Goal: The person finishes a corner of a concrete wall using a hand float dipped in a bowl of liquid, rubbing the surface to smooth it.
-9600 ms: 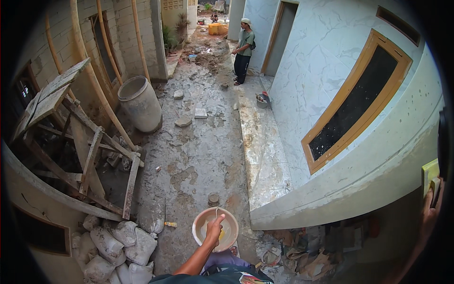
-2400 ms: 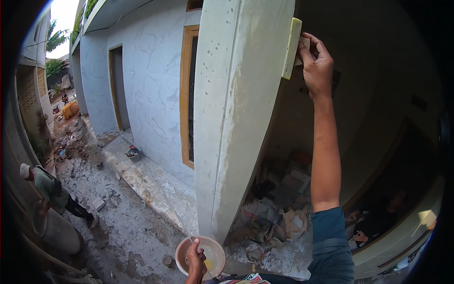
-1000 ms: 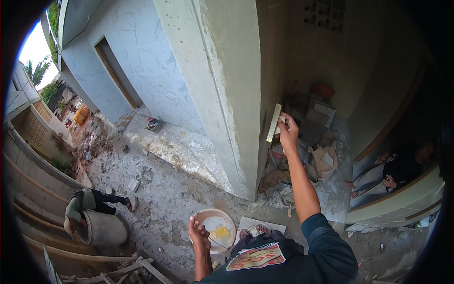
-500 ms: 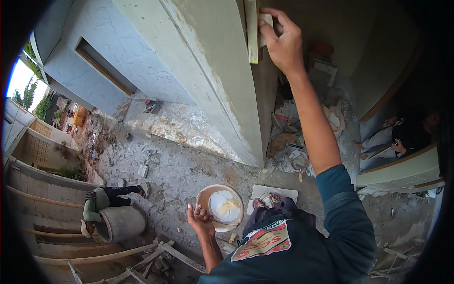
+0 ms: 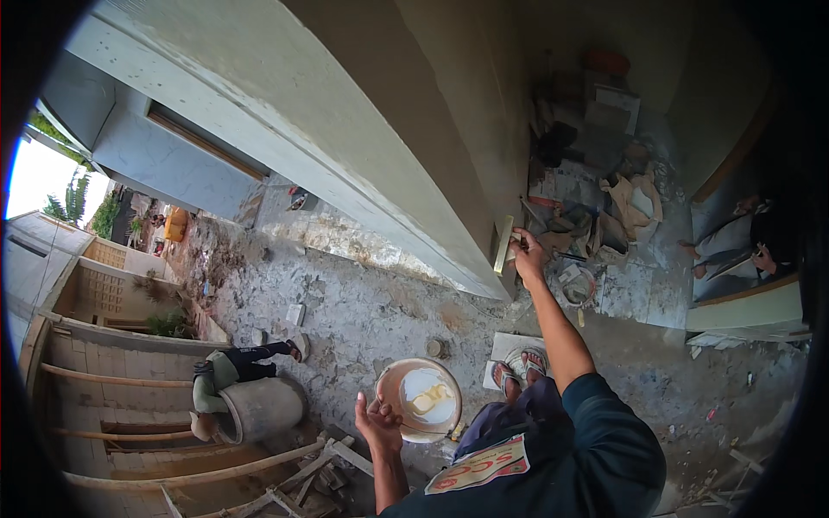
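Soft daylight spreads over the muddy ground [image 5: 345, 298], brightest at the far left, where the open sky [image 5: 36, 180] burns out to near white with a blue fringe at the lens rim. The corner pillar [image 5: 233, 95] takes that light on its left face, while its other face falls into brownish shade. Further right, the interior sinks into gloom, and the co-worker in dark clothing [image 5: 770, 237] seems to merge with the blackness. Milky liquid [image 5: 427, 386] shows pale without harsh glare. Shadows are faint and soft-edged. Fisheye distortion bows the lowest wooden pole [image 5: 129, 484], and black vignetting swallows all four corners
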`<control>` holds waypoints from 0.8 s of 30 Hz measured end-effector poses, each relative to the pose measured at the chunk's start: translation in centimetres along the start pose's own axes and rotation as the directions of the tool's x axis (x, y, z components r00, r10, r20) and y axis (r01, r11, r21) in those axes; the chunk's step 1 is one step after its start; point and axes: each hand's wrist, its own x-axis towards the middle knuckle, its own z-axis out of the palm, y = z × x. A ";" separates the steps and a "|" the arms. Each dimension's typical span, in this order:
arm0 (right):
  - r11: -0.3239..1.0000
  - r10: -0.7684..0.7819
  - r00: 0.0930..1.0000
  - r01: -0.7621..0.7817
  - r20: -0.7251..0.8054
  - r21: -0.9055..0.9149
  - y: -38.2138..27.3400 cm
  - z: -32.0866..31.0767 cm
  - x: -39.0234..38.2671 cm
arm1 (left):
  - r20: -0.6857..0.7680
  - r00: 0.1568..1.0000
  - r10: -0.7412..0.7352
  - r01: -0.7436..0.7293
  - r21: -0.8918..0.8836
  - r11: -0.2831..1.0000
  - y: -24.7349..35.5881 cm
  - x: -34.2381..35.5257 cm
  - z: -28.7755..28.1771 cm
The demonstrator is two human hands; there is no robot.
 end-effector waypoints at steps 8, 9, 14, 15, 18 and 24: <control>0.968 -0.184 0.983 0.178 0.017 0.177 -13.9 0.6 -0.5 | 0.059 0.998 0.029 -0.023 -0.105 0.994 -1.7 1.0 1.5; 0.929 -0.322 0.947 0.313 0.011 0.198 -17.3 0.7 -1.1 | 0.086 0.996 0.022 -0.013 -0.101 0.995 -2.0 1.2 1.6; 0.403 -0.915 0.397 0.904 0.073 0.143 -38.5 2.1 -8.2 | 0.137 0.991 0.004 0.015 -0.143 0.990 -3.8 2.3 2.2; 0.326 -0.943 0.320 0.944 0.089 0.056 -42.0 2.7 -10.1 | 0.140 0.990 0.015 0.007 -0.153 0.988 -4.3 2.6 2.1; -0.407 -0.909 -0.354 0.870 0.221 -0.278 -52.3 5.8 -14.3 | 0.060 0.997 0.040 -0.021 -0.287 0.958 -6.8 4.8 1.8; -0.794 -0.605 -0.484 0.424 0.632 -0.436 -59.4 11.6 -17.4 | 0.046 0.998 0.047 -0.031 -0.301 0.953 -5.2 1.5 4.7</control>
